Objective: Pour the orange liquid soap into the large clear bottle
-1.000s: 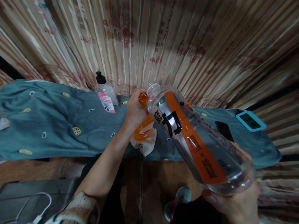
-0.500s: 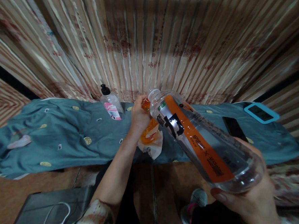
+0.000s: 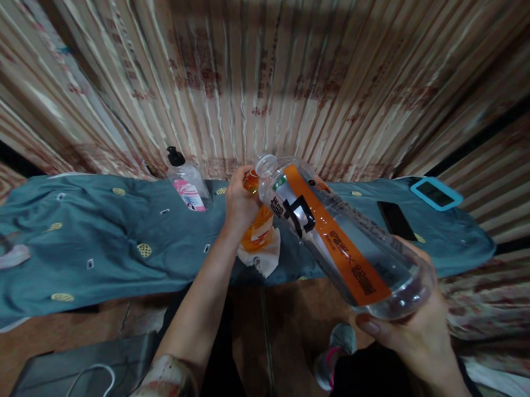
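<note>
My right hand point(image 3: 412, 342) grips the base of a large clear plastic bottle point(image 3: 339, 236) with an orange and silver label. The bottle is tilted, its uncapped neck pointing up and left. My left hand point(image 3: 241, 203) is closed around a small orange and white pouch point(image 3: 259, 241), held upright on the blue cloth right beside the bottle's mouth. The pouch's top is hidden behind my fingers.
A blue patterned cloth point(image 3: 93, 251) covers a long surface in front of striped curtains. On it stand a pump bottle with a pink label point(image 3: 185, 182), a black phone point(image 3: 394, 220) and a blue-framed device point(image 3: 435, 193). A dark case with a white cable point(image 3: 74, 384) lies lower left.
Both hands keep their grip. The bottle and pouch stay together, with only small shifts in the view as my head moves.
</note>
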A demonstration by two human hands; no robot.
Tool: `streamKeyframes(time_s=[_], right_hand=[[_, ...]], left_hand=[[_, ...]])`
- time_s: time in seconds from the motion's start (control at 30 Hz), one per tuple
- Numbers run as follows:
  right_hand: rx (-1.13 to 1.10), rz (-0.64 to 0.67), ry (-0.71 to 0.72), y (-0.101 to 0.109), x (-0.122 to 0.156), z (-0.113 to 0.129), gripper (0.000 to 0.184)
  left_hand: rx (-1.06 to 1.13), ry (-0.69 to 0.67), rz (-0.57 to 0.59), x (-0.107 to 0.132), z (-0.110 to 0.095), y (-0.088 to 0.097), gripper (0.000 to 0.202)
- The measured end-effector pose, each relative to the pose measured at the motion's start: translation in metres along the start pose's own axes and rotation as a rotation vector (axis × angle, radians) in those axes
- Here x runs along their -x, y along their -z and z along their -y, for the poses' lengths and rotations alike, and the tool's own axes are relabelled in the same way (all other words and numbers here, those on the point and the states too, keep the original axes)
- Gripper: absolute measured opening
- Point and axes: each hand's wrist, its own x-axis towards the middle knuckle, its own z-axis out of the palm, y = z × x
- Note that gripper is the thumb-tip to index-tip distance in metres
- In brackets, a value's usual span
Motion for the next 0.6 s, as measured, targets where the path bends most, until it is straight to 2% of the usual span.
streamKeyframes(time_s=[0.13,0.33,0.6], right_hand=[[-0.031,-0.007,-0.019,0.0009,0.0033,-0.0002,0.091],[-0.090,-0.010,-0.064,-0.0005,0.0053,0.0024,0.089],[-0.157,-0.004,-0.061,-0.0023,0.0048,0.0054,0.087]], left_hand=[[0.012,0.001,0.014,-0.0006,0.0017,-0.0006,0.012],[-0.010,-0.054,0.021,-0.0013,0.0059,-0.0010,0.021],[-0.022,-0.045,-0.011,-0.0024,0.0047,-0.0011,0.017]])
